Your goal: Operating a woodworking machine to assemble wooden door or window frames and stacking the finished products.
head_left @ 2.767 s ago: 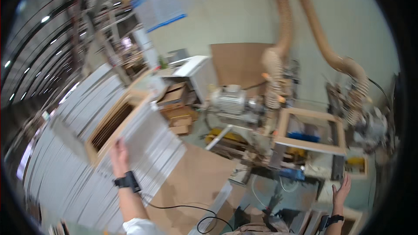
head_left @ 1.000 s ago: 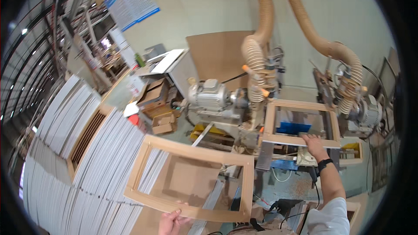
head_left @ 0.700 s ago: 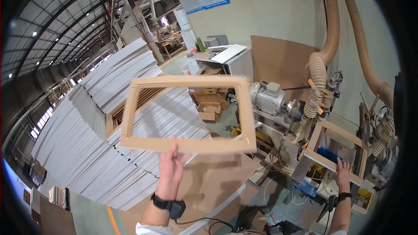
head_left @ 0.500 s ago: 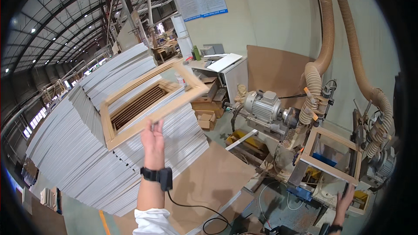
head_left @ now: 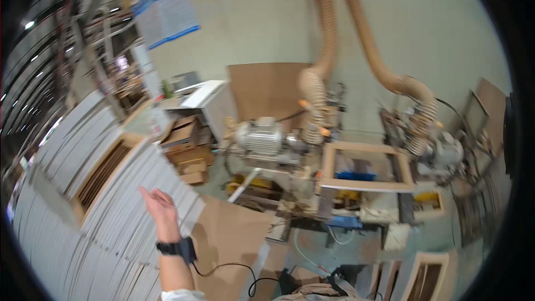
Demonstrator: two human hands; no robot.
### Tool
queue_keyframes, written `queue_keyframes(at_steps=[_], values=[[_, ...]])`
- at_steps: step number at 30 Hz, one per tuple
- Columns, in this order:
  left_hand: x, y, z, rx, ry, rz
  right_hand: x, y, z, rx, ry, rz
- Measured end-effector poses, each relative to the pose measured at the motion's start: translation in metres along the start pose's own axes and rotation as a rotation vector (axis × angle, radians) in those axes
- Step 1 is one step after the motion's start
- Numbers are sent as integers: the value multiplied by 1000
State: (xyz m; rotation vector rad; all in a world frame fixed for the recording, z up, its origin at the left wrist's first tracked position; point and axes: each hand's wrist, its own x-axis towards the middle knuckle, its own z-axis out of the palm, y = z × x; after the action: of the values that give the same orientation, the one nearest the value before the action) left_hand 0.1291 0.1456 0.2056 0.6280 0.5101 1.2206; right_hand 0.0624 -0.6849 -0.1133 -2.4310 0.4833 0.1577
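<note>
My left hand (head_left: 160, 203), with a black band at the wrist, is over the near side of the tall stack of white-edged boards (head_left: 128, 212). Its fingers are partly spread and nothing shows in them, though motion blurs them. Just beyond it, a light wooden frame (head_left: 125, 140) with brown slat-like layers inside its opening lies on the stack. Another rectangular wooden frame (head_left: 365, 185) rests level across the machine at the right. My right hand is out of view.
A grey electric motor (head_left: 263, 136) stands behind the machine's left part, a second motor (head_left: 447, 150) at its right. Ribbed brown hoses (head_left: 326, 22) hang down to both. Cardboard boxes (head_left: 186, 136) sit beyond the stack. More wooden frames (head_left: 426, 278) stand at the lower right.
The view has swung right. My left hand has let go of the wooden frame it held tilted over the stack. My right hand, previously beside the frame on the machine, has left the view.
</note>
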Motion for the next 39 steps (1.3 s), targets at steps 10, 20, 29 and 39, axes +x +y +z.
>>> queue_keyframes(at_steps=[10, 20, 29, 39], values=[[-263, -392, 119, 125, -661, -1487, 37, -108, -125, 5, 368, 182], [-270, -477, 87, 3, -556, -1246, 146, -339, -117, -197, 107, -855], [-267, -181, -14, 467, -342, -1025, 253, -450, 9, -548, -56, -1209], [-231, 13, -48, 587, -115, -400, 332, -453, 90, -509, -13, -1148]])
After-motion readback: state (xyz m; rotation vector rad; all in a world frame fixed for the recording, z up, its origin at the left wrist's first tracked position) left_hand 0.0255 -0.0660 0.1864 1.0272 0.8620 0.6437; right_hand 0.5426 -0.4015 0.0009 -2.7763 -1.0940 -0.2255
